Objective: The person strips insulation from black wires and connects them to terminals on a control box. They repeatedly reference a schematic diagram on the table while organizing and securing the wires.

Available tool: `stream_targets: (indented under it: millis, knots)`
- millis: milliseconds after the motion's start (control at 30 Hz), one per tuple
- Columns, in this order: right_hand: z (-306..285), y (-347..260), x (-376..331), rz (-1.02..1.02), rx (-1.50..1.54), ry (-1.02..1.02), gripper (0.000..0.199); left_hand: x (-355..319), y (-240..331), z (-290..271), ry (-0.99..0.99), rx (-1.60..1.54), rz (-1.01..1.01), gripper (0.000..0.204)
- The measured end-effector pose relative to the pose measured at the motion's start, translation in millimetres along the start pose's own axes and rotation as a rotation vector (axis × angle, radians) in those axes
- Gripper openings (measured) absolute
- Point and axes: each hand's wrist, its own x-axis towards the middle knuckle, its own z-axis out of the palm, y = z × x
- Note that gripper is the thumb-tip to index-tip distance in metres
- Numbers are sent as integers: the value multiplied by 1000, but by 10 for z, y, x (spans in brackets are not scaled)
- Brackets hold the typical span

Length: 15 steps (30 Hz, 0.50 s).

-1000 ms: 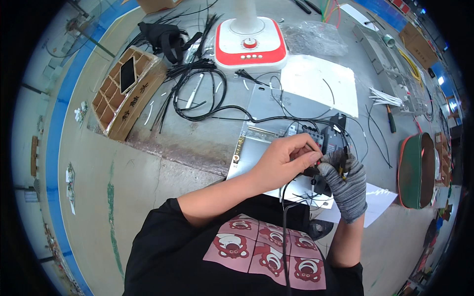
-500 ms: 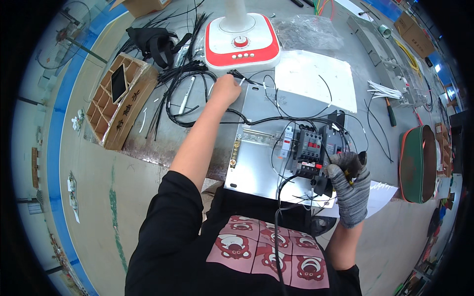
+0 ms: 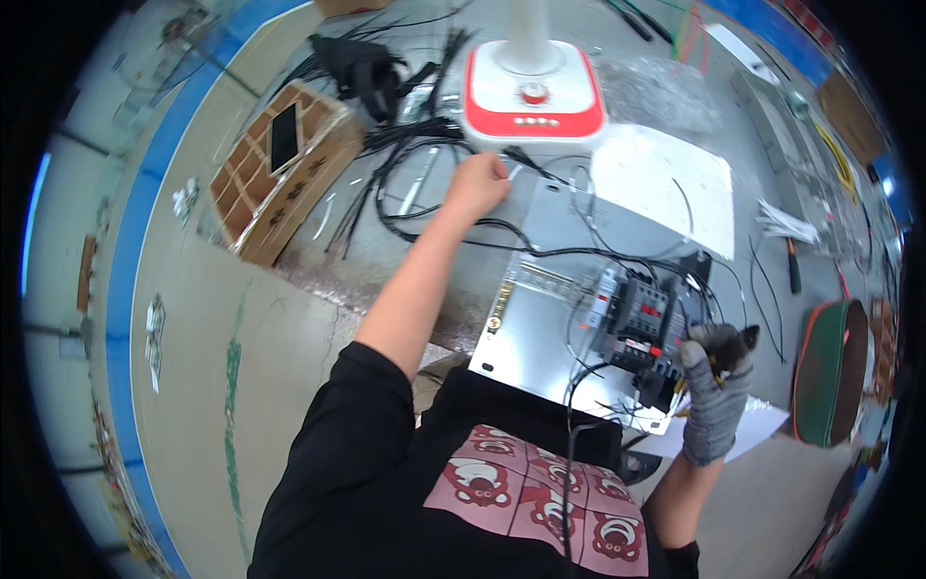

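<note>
My left hand (image 3: 479,185), bare, is closed in a pinch at the far edge of a metal mounting plate (image 3: 526,333). A small white strip shows by its fingertips, beside the end of a black wire bundle (image 3: 526,159); what the fingers hold is hidden. In a grey knitted glove, my right hand (image 3: 716,396) is wrapped round a black-and-yellow hand tool (image 3: 749,338), its kind mostly covered by the fingers. Just left of the glove, a black contactor (image 3: 644,311) with red parts stands on the plate beside a white breaker (image 3: 603,297). Black wires run across the plate.
A red-and-white fan base (image 3: 535,121) stands beyond the plate. At the left, a phone (image 3: 285,138) lies on a divided cardboard box (image 3: 253,227). White paper (image 3: 666,183), a white marker (image 3: 418,183), a screwdriver (image 3: 794,270) and a green bin (image 3: 820,372) are around.
The whole view has swung, so the bench appears farther right and a little lower. My left hand stays near the wire ends; my right hand still grips the tool beside the contactor.
</note>
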Motion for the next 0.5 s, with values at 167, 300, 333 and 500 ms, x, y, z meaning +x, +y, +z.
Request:
stream_targets:
  millis: [167,300,333,500]
  knots:
    - [-119,92,4,-20,-76,-10,15,-93,80,-22,100,279,80,17]
    - [-145,28,14,23,-93,-6,16,-248,139,-202,157,132,106,15]
    - [-147,43,21,5,-95,-3,17,-254,28,-336,239,178,162,14]
    - [-273,119,16,-37,-176,9,21,-410,-765,-1317,628,139,71,8]
